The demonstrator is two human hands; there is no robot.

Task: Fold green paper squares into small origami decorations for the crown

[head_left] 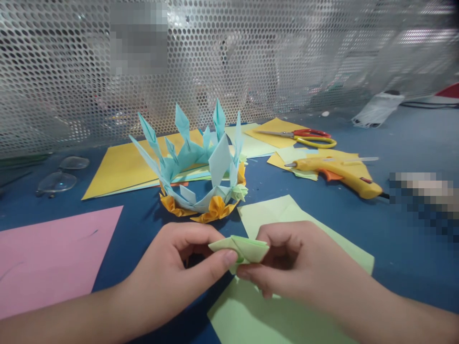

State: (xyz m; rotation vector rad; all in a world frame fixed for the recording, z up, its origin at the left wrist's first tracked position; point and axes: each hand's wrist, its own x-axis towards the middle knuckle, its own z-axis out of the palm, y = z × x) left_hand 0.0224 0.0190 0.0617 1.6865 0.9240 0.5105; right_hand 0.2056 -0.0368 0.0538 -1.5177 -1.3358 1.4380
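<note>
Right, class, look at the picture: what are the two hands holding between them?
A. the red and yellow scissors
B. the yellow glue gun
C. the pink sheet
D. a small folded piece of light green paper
D: the left hand and the right hand pinch a small folded green paper piece between fingertips, while the glue gun, scissors and pink sheet lie untouched on the table.

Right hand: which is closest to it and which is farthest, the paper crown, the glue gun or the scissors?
From the right hand:
1. Paper crown, just behind the hands, a bit left.
2. Glue gun, farther back on the right.
3. Scissors, farthest, behind the glue gun on yellow paper.
</note>
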